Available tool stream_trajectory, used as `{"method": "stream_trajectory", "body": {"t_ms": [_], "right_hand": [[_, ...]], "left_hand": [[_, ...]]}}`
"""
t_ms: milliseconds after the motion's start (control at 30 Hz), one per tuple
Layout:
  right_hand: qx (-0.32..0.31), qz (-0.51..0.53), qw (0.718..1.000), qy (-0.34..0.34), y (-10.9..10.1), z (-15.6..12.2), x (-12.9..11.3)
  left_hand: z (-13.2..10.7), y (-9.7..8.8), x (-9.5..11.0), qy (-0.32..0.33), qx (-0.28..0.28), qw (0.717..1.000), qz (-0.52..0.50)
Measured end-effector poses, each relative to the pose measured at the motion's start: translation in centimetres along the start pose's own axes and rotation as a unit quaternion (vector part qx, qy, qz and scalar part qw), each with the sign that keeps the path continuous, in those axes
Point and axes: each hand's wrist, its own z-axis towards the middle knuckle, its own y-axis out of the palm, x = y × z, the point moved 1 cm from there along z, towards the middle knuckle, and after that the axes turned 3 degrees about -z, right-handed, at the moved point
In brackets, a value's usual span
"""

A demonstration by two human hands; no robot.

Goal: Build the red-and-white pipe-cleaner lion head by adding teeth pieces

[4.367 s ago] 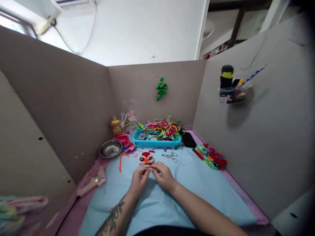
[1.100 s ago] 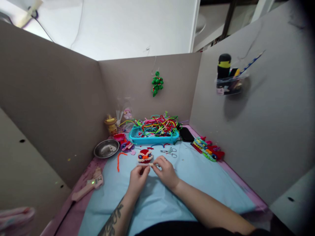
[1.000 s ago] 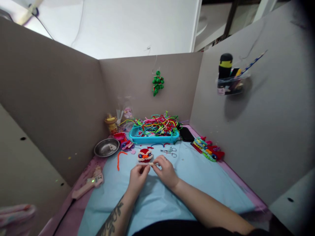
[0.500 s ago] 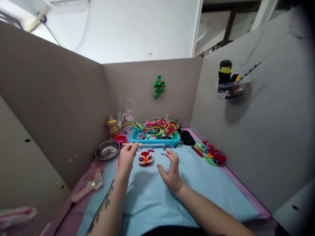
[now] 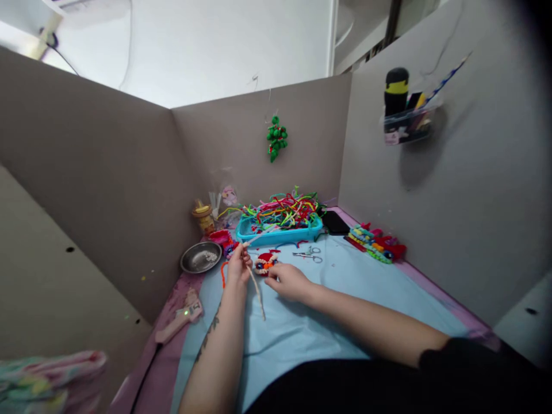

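My left hand (image 5: 238, 267) is closed on a cream chenille stem (image 5: 258, 293), whose fuzzy, twisted length hangs down to the right. A pale, thin strip (image 5: 259, 234) juts up and right from the same fingers; I cannot tell if it is part of that stem. My right hand (image 5: 291, 282) has curled fingers, the tips overlapping the lower right edge of a small figure (image 5: 264, 260) made of red chenille with a cream fringe, blue eyes and an orange middle. What those fingertips hold, if anything, is hidden.
Scissors (image 5: 313, 255) lie beyond my right hand. Behind stands a blue tray (image 5: 293, 236) heaped with coloured chenille stems. A metal bowl (image 5: 190, 261) and a glue gun (image 5: 179, 326) are at left; a black phone (image 5: 334, 222) and finished chenille pieces (image 5: 375, 244) at right.
My right hand has moved from open in the air to curled beside the red figure. The cream stem now hangs below my left hand. The camera view has tilted and shifted.
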Motion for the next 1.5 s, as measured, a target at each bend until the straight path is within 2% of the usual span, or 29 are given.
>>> {"method": "stream_trajectory", "body": {"t_ms": [100,200,367,567,833,933,1000,1100,1200,1300,1400,1500], "right_hand": [[0.026,-0.027,0.999,0.021,0.8,0.7,-1.1],[0.064,-0.054,0.996,0.018,1.9,-0.1,-0.9],[0.065,-0.051,0.996,-0.014,2.8,-1.5,0.8],[0.057,-0.047,0.997,-0.004,3.2,-1.0,2.1],[0.046,0.037,0.998,0.016,3.8,-0.1,3.2],[0.082,0.114,0.989,0.050,3.5,0.0,3.6],[0.124,0.187,0.969,0.100,3.3,0.0,4.1],[0.166,0.313,0.922,0.156,3.1,0.2,4.9],[0.143,0.436,0.872,0.172,2.8,0.5,5.1],[0.120,0.532,0.818,0.183,2.3,0.6,4.5],[0.150,0.595,0.762,0.208,1.6,0.6,3.8],[0.168,0.622,0.729,0.234,1.0,0.6,3.3]], "left_hand": [[0.3,-0.4,0.0,0.001,-0.006,1.000,-0.005],[0.4,-0.7,0.0,0.002,-0.009,1.000,-0.010],[0.6,-0.8,0.0,-0.001,-0.003,1.000,-0.017],[0.7,-0.7,-0.1,-0.007,-0.016,1.000,-0.026],[-0.2,-0.1,-0.5,0.023,-0.048,0.997,0.061],[-0.6,0.2,-0.8,0.045,-0.065,0.991,0.106],[-0.8,0.3,-0.9,0.065,-0.067,0.989,0.116],[-1.0,0.5,-1.2,0.075,-0.072,0.986,0.129],[-1.3,0.9,-1.8,0.071,-0.090,0.981,0.158],[-1.9,1.5,-3.2,0.063,-0.138,0.965,0.213],[-2.6,2.0,-4.6,0.074,-0.170,0.950,0.249],[-2.7,2.0,-5.4,0.079,-0.181,0.944,0.265]]}}
